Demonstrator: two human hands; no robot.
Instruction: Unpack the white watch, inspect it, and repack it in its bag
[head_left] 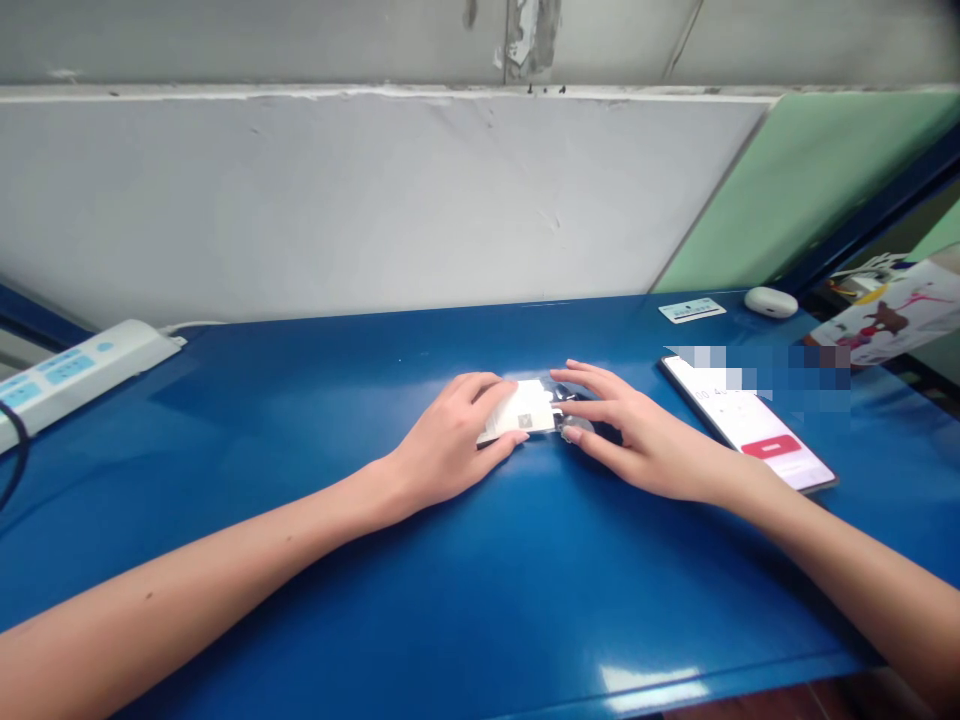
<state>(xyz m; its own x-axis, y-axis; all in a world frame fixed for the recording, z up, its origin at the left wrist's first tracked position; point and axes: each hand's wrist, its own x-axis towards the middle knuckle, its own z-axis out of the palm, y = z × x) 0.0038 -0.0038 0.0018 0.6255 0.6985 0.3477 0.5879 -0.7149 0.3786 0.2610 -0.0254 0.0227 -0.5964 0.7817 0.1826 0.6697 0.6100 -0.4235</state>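
A flat white packet (535, 397) with a small square printed code lies on the blue table. My left hand (457, 430) is closed around its left end, thumb on the near edge and fingers over the far side. At the packet's right end is a shiny clear plastic part (579, 428) with something dark under it. Over that part, my right hand (626, 425) spreads its fingers, their tips at or just above the plastic. Whether they press on it I cannot tell.
A phone (757, 430) with a lit screen lies right of my right hand. Behind it are a card (692, 310) and a white earbud case (771, 302). A printed bag or box (896, 310) stands far right. A white power strip (82, 370) sits far left, before the wall (360, 200).
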